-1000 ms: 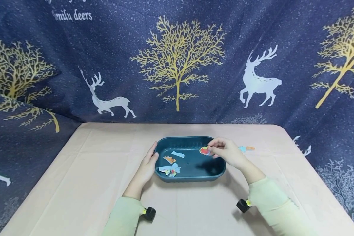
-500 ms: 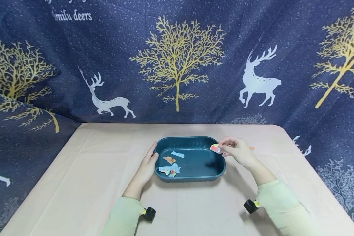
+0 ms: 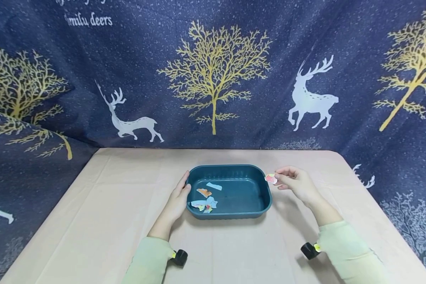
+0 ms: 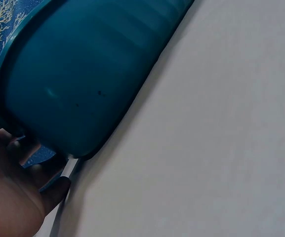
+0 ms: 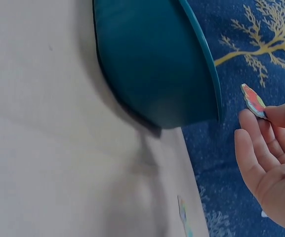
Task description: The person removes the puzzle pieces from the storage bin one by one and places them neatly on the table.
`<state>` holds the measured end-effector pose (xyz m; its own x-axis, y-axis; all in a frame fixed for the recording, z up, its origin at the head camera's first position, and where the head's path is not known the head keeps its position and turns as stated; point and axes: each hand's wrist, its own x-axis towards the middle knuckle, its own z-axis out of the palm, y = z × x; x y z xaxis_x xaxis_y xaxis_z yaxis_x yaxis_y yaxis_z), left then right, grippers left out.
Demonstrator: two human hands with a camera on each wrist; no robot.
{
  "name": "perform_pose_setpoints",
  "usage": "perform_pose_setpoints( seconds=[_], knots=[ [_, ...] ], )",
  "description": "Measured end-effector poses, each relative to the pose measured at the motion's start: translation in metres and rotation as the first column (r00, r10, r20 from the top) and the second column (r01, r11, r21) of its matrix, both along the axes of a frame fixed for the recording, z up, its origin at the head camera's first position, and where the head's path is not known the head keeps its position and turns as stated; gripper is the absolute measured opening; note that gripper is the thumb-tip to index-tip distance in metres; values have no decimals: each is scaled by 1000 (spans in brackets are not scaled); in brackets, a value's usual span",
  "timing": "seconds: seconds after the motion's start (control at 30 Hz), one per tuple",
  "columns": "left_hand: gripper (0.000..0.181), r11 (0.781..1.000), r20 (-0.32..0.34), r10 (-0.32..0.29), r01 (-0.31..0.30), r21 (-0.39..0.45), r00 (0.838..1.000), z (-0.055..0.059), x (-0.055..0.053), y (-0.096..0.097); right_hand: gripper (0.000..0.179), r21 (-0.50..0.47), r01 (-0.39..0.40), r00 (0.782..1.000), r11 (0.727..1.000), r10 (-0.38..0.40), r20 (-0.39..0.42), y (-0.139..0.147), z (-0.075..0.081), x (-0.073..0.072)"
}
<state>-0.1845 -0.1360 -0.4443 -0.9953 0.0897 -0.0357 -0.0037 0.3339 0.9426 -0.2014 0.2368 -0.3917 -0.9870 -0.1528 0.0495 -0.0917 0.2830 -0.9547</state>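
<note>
A dark teal plastic tub stands on the table with its long side toward me. My left hand grips its left end, thumb at the rim and fingers along the outside; the left wrist view shows that hand below the tub's wall. My right hand is just off the tub's right end. Between thumb and fingertips it pinches a small red and yellow scrap of printed card, held up in the air near the rim. Several torn blue and orange paper scraps lie inside the tub, toward the left.
Another coloured scrap lies on the table to the right of the tub, hidden behind my right hand in the head view. A pale cloth covers the table. Behind it hangs a dark blue curtain with deer and trees.
My right hand has carried the red scrap rightward, from over the tub's inside to its right rim. The left hand, the tub and the scraps in it have stayed in place.
</note>
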Motion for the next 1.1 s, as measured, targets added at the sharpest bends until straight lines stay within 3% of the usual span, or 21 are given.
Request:
perform_pose_setpoints(
  seconds=[0.2,0.43,0.87,1.1],
  knots=[
    [51,1000,9,-10,10,9,1000,-2,-1,-1,36,-23,29,999,999,-28,21,12,-3,0],
    [51,1000,2,-17,17,5,1000,-2,-2,-1,23,-61,69,997,996,-67,45,28,-5,2],
    [51,1000,13,-12,12,0,1000,-4,-2,-3,7,-205,130,991,970,-120,60,61,-11,1],
    [51,1000,14,-23,23,4,1000,-4,-2,-2,11,-116,184,982,976,-179,55,77,-11,0]
  ],
)
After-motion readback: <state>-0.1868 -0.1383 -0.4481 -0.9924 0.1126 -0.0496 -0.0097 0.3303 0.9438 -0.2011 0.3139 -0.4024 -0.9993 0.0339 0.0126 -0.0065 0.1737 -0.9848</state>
